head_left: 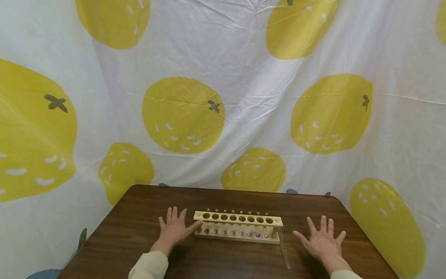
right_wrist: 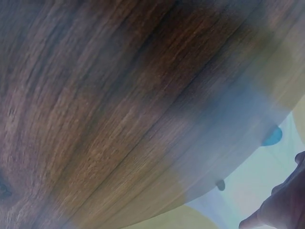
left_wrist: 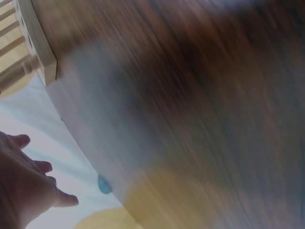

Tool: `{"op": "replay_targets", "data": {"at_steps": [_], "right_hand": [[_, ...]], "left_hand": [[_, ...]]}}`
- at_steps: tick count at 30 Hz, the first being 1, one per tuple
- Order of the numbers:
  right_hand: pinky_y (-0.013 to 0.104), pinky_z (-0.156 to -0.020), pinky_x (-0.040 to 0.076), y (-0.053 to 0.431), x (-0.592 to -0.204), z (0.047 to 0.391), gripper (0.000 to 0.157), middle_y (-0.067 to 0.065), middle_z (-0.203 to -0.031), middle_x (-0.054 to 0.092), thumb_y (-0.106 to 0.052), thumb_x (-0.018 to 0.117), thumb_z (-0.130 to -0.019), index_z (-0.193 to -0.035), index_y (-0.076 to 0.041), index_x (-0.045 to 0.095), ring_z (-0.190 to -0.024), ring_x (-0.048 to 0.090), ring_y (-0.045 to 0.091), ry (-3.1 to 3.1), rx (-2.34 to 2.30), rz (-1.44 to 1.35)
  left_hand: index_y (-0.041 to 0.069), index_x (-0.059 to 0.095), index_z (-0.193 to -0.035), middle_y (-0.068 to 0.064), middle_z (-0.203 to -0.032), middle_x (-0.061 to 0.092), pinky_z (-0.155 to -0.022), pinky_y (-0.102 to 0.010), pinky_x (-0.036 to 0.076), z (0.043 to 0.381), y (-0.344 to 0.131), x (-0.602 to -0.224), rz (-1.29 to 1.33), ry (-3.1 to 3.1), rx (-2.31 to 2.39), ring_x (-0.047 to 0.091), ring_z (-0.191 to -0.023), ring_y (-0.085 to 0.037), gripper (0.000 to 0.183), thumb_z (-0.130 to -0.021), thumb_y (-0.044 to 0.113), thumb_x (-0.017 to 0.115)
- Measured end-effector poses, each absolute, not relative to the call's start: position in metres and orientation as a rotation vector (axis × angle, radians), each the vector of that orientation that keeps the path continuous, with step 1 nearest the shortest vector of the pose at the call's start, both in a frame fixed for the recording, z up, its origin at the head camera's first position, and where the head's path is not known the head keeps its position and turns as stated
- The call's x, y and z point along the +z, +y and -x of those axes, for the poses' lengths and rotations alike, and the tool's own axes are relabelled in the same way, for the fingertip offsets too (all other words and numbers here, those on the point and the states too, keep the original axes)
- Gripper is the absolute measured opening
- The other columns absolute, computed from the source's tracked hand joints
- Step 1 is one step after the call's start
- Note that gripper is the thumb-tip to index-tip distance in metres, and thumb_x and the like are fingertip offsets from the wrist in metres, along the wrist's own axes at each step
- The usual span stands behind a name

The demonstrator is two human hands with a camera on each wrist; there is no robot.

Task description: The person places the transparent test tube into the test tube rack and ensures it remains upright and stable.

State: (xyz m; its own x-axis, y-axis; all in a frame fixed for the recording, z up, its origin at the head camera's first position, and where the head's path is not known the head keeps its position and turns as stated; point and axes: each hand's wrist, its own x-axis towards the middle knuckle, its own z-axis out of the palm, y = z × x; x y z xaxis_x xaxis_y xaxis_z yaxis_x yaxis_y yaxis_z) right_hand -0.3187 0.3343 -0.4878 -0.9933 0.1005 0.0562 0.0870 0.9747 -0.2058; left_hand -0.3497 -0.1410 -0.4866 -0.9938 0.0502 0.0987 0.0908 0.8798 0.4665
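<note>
A wooden test tube rack [head_left: 240,229] stands on the dark table, with a row of round holes in its upper bar and short pegs along its back. My left hand [head_left: 174,228] is spread at the rack's left end, its thumb close to the upper bar; whether they touch I cannot tell. To the right of the rack my right hand [head_left: 322,241] has its fingers spread and holds nothing. Between the rack and that hand lies a clear glass test tube [head_left: 284,250]. In the left wrist view the rack's end [left_wrist: 40,47] shows beside my left hand [left_wrist: 28,186].
The brown wood-grain table [head_left: 223,261] has rounded far corners. Behind it and at both sides hangs a white cloth [head_left: 251,97] printed with yellow lemons. Small coloured spots, one of them purple [head_left: 257,235], show in the rack's lower bar.
</note>
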Motion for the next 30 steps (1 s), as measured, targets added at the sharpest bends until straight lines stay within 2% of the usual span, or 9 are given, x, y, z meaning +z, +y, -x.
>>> {"op": "replay_targets", "data": {"at_steps": [9,14,19,23,30], "right_hand": [[0.080,-0.093,-0.016,0.333,-0.487,0.320,0.101,0.044,-0.152,-0.005,-0.079,0.036,-0.090,-0.155,-0.002,0.026,-0.137,-0.010,0.061,-3.063,0.344,0.143],[0.080,-0.093,-0.016,0.334,-0.486,0.319,0.108,0.043,-0.152,-0.006,-0.085,0.031,-0.086,-0.155,-0.002,0.025,-0.137,-0.010,0.061,-3.074,0.350,0.147],[0.080,-0.093,-0.015,0.334,-0.486,0.319,0.104,0.044,-0.152,-0.005,-0.082,0.034,-0.088,-0.155,-0.003,0.027,-0.138,-0.009,0.061,-3.059,0.340,0.149],[0.081,-0.094,-0.014,0.333,-0.487,0.319,0.100,0.044,-0.152,-0.004,-0.079,0.037,-0.090,-0.154,-0.003,0.028,-0.138,-0.008,0.061,-3.049,0.329,0.146],[0.081,-0.095,-0.013,0.332,-0.489,0.318,0.103,0.043,-0.152,-0.004,-0.082,0.035,-0.088,-0.154,-0.003,0.027,-0.138,-0.008,0.061,-3.054,0.324,0.144]], "left_hand": [[0.003,0.052,-0.139,-0.035,-0.155,0.020,-0.104,-0.077,0.001,0.352,-0.132,-0.488,0.068,-2.904,-0.960,0.006,-0.145,-0.052,0.084,-0.093,0.072,0.042],[0.003,0.054,-0.136,-0.036,-0.154,0.022,-0.104,-0.077,0.002,0.353,-0.129,-0.488,0.054,-2.894,-1.017,0.007,-0.144,-0.053,0.082,-0.094,0.072,0.041],[0.003,0.054,-0.135,-0.035,-0.153,0.024,-0.105,-0.076,0.002,0.353,-0.127,-0.487,0.035,-2.886,-1.041,0.008,-0.144,-0.053,0.082,-0.094,0.073,0.039],[0.003,0.056,-0.133,-0.034,-0.151,0.030,-0.105,-0.077,0.006,0.352,-0.124,-0.487,0.018,-2.845,-1.078,0.012,-0.143,-0.053,0.076,-0.096,0.068,0.040],[0.005,0.061,-0.122,-0.025,-0.139,0.049,-0.104,-0.074,0.015,0.348,-0.117,-0.489,-0.037,-2.734,-1.185,0.028,-0.138,-0.049,0.061,-0.100,0.059,0.044]]}}
